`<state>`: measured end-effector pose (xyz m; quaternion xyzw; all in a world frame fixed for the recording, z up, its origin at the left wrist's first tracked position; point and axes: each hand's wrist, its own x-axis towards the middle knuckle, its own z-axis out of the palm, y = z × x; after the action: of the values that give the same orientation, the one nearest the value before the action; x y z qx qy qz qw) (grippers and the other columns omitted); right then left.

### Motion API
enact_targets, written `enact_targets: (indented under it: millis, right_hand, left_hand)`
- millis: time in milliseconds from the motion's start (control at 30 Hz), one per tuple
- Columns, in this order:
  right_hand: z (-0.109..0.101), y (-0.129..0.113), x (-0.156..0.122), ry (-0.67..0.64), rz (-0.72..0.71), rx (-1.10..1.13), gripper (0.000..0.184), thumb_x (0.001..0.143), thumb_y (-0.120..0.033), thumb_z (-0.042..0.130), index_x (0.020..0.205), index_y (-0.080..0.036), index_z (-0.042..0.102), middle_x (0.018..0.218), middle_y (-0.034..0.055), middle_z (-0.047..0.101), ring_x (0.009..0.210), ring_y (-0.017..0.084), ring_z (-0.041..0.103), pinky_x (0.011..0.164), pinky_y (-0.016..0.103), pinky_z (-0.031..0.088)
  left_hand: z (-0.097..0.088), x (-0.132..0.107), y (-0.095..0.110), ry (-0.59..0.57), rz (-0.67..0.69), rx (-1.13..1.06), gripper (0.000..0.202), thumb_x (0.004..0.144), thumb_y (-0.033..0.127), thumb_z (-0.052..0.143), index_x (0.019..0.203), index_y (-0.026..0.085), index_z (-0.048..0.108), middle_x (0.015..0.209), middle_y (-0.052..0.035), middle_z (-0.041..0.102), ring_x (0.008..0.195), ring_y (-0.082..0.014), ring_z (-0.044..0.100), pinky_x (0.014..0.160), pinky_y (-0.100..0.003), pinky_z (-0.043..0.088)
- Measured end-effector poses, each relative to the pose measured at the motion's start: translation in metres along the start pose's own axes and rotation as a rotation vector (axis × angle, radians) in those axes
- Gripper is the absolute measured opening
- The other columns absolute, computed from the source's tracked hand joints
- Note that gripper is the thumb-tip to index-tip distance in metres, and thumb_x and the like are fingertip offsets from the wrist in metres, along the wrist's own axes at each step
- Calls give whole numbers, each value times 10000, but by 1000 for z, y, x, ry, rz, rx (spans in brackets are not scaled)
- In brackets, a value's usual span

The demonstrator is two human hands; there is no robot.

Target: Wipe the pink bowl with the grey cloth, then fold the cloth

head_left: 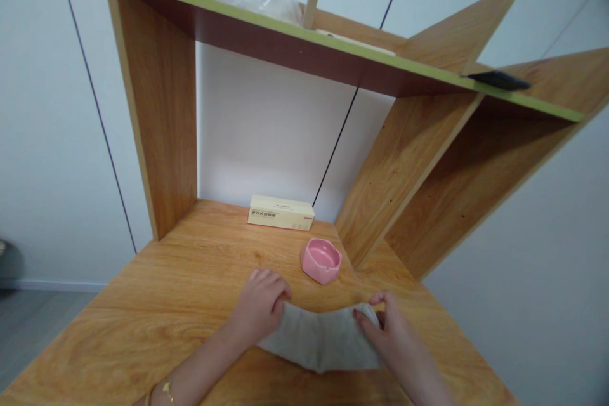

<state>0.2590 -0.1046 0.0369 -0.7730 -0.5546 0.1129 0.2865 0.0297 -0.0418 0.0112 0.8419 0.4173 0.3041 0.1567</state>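
Grey cloth (323,339) flat on desk (166,304), long axis left-right, left hand (259,307) and right hand (387,330) pinching its ends

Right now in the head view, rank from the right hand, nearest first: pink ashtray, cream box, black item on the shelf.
1. Pink ceramic ashtray: just up-left of the right hand.
2. Cream cardboard box: behind it, against the back wall.
3. Flat black item: up on the green-edged shelf.

Pink dish (321,259) near cream box (280,212) on desk (157,304)
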Motion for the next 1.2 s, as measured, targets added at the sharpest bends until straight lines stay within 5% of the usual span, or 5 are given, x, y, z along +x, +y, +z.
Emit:
enact_targets:
  millis: [300, 500, 733, 967, 1200]
  right_hand:
    - [68, -132, -22, -151, -166, 252, 369, 684, -313, 573, 1025, -204, 483, 616, 8, 580, 597, 204, 547, 558, 271, 307]
    - [59, -88, -15, -83, -145, 290, 233, 763, -354, 463, 949, -244, 550, 682, 18, 616, 634, 192, 558, 595, 281, 325]
    - [67, -37, -12, -241, -76, 47, 485, 686, -251, 523, 1158, -168, 444, 785, 75, 655, 725, 223, 604, 616, 281, 370]
    - [60, -8, 10, -129, -19, 35, 485, 643, -188, 503, 1123, -165, 436, 740, 56, 620, 684, 236, 598, 624, 319, 391]
    - [12, 16, 57, 215, -188, 132, 375, 666, -336, 552, 991, -158, 499, 873, 85, 565, 869, 242, 540, 768, 361, 392]
  left_hand:
    - [-13, 10, -33, 511, -311, -445, 90, 692, 228, 431, 626, 214, 490, 658, -1, 548, 707, -186, 491, 674, -286, 353]
    - [-15, 9, -30, 523, -303, -436, 122, 703, 213, 411, 595, 220, 468, 619, 3, 531, 675, -181, 480, 671, -287, 336]
    - [-4, 5, -15, 30, -174, 29, 174, 643, 134, 434, 504, 195, 520, 552, -31, 570, 611, -182, 489, 673, -316, 270]
    - [-16, 5, -15, 106, -200, 76, 158, 676, 125, 402, 591, 196, 516, 606, -26, 567, 666, -189, 486, 682, -312, 273]
    - [-5, 9, -19, 171, -329, -705, 129, 599, 111, 471, 505, 192, 506, 523, 14, 484, 615, -153, 433, 668, -283, 310]
